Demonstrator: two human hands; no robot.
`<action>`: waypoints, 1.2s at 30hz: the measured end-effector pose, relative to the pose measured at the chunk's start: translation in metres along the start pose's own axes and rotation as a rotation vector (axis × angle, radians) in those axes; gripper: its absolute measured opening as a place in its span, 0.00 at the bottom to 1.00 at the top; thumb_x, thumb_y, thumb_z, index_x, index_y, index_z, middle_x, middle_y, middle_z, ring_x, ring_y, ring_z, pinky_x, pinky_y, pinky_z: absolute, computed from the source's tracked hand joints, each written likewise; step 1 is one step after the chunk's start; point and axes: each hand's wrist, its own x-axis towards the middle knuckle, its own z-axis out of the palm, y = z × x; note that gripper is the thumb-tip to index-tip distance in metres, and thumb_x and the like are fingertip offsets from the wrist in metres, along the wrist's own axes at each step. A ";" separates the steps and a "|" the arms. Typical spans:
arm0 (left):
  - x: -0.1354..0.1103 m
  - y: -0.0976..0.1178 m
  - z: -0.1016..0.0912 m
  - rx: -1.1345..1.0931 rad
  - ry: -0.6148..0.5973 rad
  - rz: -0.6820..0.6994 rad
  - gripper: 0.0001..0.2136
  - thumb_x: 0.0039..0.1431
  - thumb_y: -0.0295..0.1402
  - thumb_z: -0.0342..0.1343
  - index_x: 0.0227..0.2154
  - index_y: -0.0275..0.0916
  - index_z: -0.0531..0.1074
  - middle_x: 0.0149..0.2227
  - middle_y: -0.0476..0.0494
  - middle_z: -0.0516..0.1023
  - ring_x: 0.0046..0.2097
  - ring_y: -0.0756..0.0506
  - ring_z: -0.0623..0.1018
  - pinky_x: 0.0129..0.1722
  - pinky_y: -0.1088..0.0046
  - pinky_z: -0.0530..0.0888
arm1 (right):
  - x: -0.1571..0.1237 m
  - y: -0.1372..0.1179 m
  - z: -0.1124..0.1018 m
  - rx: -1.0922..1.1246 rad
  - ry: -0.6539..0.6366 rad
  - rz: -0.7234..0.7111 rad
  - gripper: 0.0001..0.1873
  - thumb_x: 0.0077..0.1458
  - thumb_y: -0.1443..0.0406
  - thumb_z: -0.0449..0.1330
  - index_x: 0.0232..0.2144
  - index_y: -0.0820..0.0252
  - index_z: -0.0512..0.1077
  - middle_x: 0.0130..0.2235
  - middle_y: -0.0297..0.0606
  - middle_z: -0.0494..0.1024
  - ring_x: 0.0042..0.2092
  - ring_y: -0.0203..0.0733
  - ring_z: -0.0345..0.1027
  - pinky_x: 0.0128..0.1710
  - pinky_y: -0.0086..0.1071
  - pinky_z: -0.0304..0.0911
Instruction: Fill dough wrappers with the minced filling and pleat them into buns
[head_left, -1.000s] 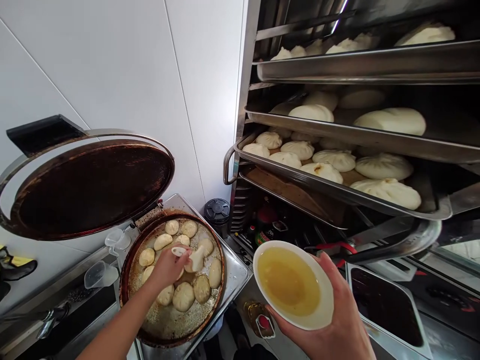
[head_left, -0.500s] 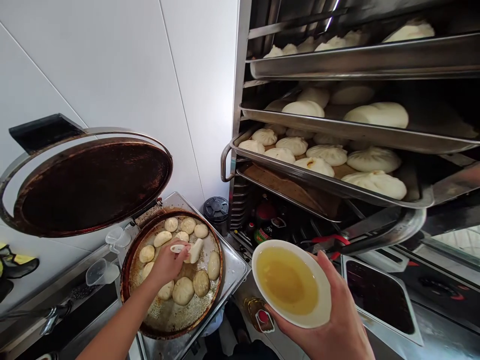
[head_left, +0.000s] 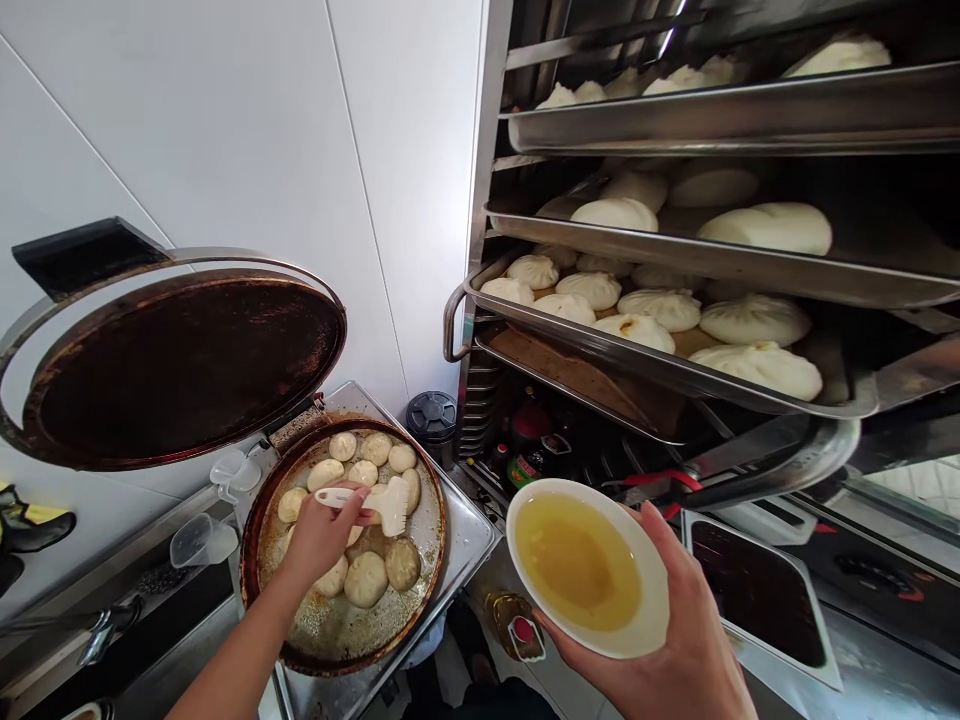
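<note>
My left hand (head_left: 328, 530) grips a white pastry brush (head_left: 386, 505) by its handle, over a round griddle pan (head_left: 341, 645). Its bristles hang above the right part of the pan, near the pale round filled buns (head_left: 366, 580) lying there; I cannot tell whether they touch. Part of the buns is hidden behind the hand. My right hand (head_left: 675, 630) holds a white bowl (head_left: 651, 600) by its right side, thumb at the rim and fingers beneath. The bowl is tilted toward me, with yellow oil (head_left: 577, 560) in it.
The griddle's dark lid (head_left: 187, 370) stands raised at left. Two clear plastic measuring cups (head_left: 201, 542) sit beside the pan. A metal rack with trays (head_left: 675, 370) of white steamed-style buns rises at right. An oil bottle (head_left: 517, 625) stands on the floor below.
My left hand has turned the brush so its broad head shows and its bristles point down, slightly to the right. The bowl in my right hand has barely moved.
</note>
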 end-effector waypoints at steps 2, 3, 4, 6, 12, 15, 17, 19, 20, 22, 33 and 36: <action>-0.007 0.001 -0.010 0.009 -0.084 -0.025 0.20 0.65 0.53 0.54 0.41 0.40 0.77 0.39 0.42 0.83 0.36 0.42 0.85 0.37 0.65 0.83 | 0.000 0.000 0.000 -0.003 0.002 -0.008 0.58 0.46 0.47 0.71 0.71 0.56 0.50 0.68 0.53 0.64 0.65 0.69 0.63 0.64 0.63 0.62; -0.011 0.001 -0.011 0.016 -0.144 -0.035 0.20 0.64 0.53 0.55 0.39 0.40 0.78 0.37 0.43 0.83 0.34 0.42 0.84 0.35 0.65 0.83 | 0.001 0.000 0.001 -0.001 0.002 -0.013 0.58 0.46 0.47 0.71 0.71 0.55 0.50 0.68 0.53 0.64 0.64 0.69 0.63 0.64 0.63 0.62; -0.014 0.000 -0.010 0.026 -0.200 -0.040 0.19 0.63 0.53 0.57 0.38 0.40 0.78 0.36 0.43 0.83 0.33 0.42 0.84 0.34 0.66 0.83 | 0.001 -0.001 0.001 0.003 0.000 -0.016 0.58 0.45 0.47 0.71 0.71 0.55 0.50 0.68 0.53 0.64 0.64 0.69 0.63 0.64 0.63 0.62; -0.018 -0.003 -0.007 0.053 -0.261 -0.032 0.19 0.62 0.52 0.57 0.36 0.40 0.79 0.36 0.42 0.82 0.33 0.43 0.84 0.33 0.66 0.82 | 0.001 -0.001 0.003 0.008 -0.009 -0.008 0.58 0.45 0.47 0.71 0.71 0.55 0.50 0.67 0.53 0.65 0.64 0.69 0.64 0.64 0.63 0.62; -0.009 -0.001 -0.029 0.248 -0.045 0.104 0.17 0.69 0.48 0.49 0.42 0.43 0.77 0.43 0.42 0.80 0.43 0.43 0.82 0.44 0.66 0.79 | 0.002 -0.002 0.008 0.006 -0.034 0.009 0.61 0.43 0.46 0.72 0.72 0.55 0.48 0.67 0.53 0.65 0.64 0.71 0.63 0.63 0.65 0.62; -0.008 0.001 -0.035 0.378 -0.024 0.220 0.15 0.71 0.45 0.48 0.47 0.45 0.77 0.48 0.40 0.79 0.50 0.41 0.78 0.54 0.63 0.74 | 0.004 -0.005 0.010 0.007 -0.037 -0.026 0.60 0.44 0.47 0.72 0.72 0.55 0.48 0.67 0.53 0.65 0.64 0.70 0.63 0.64 0.65 0.62; -0.015 0.001 -0.031 0.449 -0.131 0.292 0.13 0.69 0.43 0.51 0.45 0.47 0.79 0.45 0.41 0.79 0.47 0.41 0.79 0.51 0.64 0.74 | 0.005 -0.007 0.013 0.010 -0.041 -0.041 0.60 0.45 0.48 0.72 0.71 0.54 0.48 0.67 0.53 0.65 0.64 0.69 0.64 0.64 0.64 0.62; -0.027 0.001 -0.026 0.505 -0.235 0.340 0.11 0.67 0.41 0.53 0.44 0.48 0.80 0.40 0.42 0.80 0.42 0.41 0.79 0.46 0.65 0.75 | 0.006 -0.008 0.015 0.020 -0.054 -0.046 0.59 0.45 0.48 0.72 0.71 0.54 0.48 0.68 0.52 0.64 0.65 0.68 0.63 0.64 0.63 0.63; -0.034 0.001 -0.024 0.528 -0.256 0.356 0.12 0.68 0.39 0.53 0.46 0.49 0.80 0.40 0.42 0.80 0.42 0.41 0.80 0.46 0.65 0.75 | 0.007 -0.009 0.017 0.026 -0.064 -0.049 0.59 0.45 0.49 0.72 0.71 0.54 0.48 0.68 0.52 0.64 0.65 0.68 0.63 0.64 0.62 0.64; -0.049 0.001 -0.024 0.562 -0.259 0.366 0.14 0.70 0.37 0.49 0.52 0.50 0.77 0.44 0.41 0.79 0.45 0.41 0.79 0.47 0.64 0.75 | 0.006 -0.010 0.020 0.039 -0.083 -0.054 0.59 0.45 0.49 0.71 0.72 0.54 0.48 0.68 0.52 0.64 0.65 0.67 0.63 0.64 0.62 0.64; -0.085 -0.033 -0.037 0.023 0.035 -0.063 0.15 0.64 0.49 0.57 0.36 0.45 0.81 0.40 0.43 0.82 0.37 0.42 0.83 0.40 0.64 0.83 | 0.002 -0.031 0.038 0.097 -0.143 -0.120 0.55 0.47 0.51 0.70 0.70 0.54 0.49 0.66 0.51 0.65 0.64 0.65 0.65 0.64 0.59 0.65; -0.076 -0.052 -0.046 -0.052 0.165 -0.143 0.19 0.63 0.53 0.57 0.38 0.42 0.80 0.41 0.42 0.84 0.37 0.41 0.85 0.40 0.62 0.84 | 0.001 -0.036 0.042 0.099 -0.150 -0.156 0.55 0.47 0.52 0.70 0.70 0.56 0.49 0.67 0.52 0.64 0.65 0.65 0.64 0.64 0.58 0.65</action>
